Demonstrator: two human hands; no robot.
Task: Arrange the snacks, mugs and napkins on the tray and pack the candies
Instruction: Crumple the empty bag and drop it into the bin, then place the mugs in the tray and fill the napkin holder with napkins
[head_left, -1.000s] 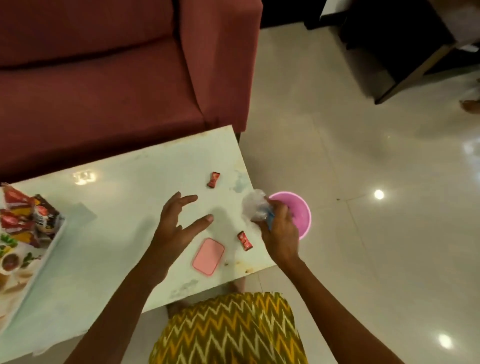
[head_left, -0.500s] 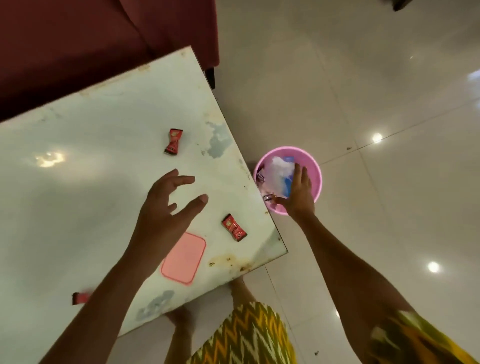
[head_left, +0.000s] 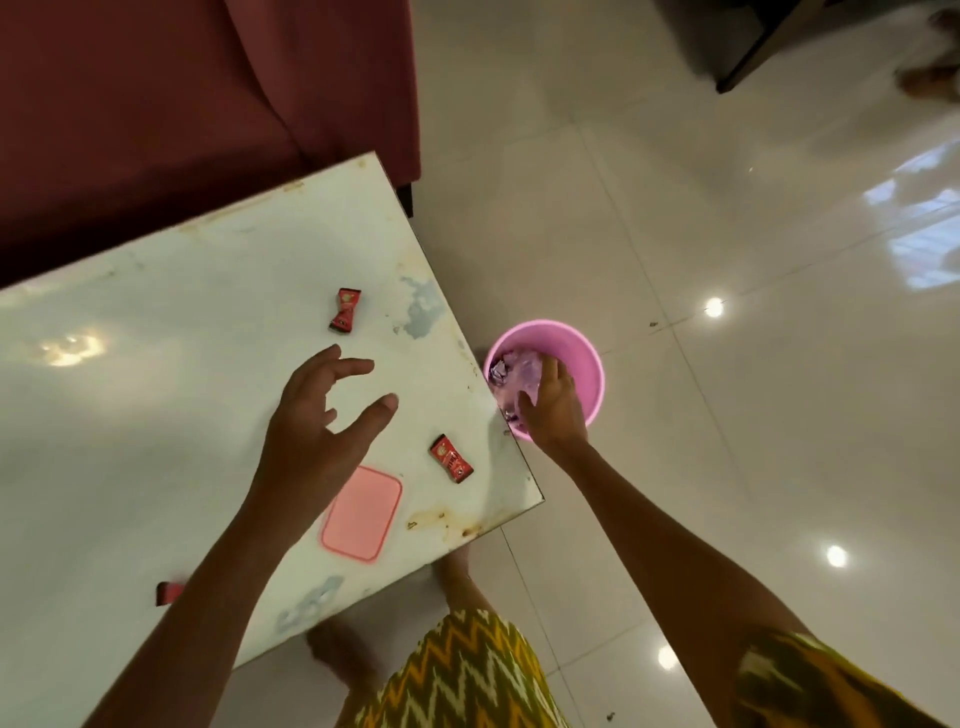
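My left hand hovers above the white table, fingers spread and holding nothing. Two red wrapped candies lie on the table, one beyond my left hand and one near the right edge. A third red candy peeks out beside my left forearm. A flat pink lid lies near the front edge, partly under my wrist. My right hand reaches into a pink bin on the floor, fingers resting on crumpled clear plastic. Whether it grips the plastic is unclear.
A dark red sofa stands right behind the table. The pink bin sits on glossy tiled floor just off the table's right edge. Dark furniture stands at the far top right. My feet and patterned clothing show below the table.
My right hand carried the crumpled plastic off the table's edge and down into the pink bin, sinking deeper in it. My left hand stayed spread over the table. The view tilted downward.
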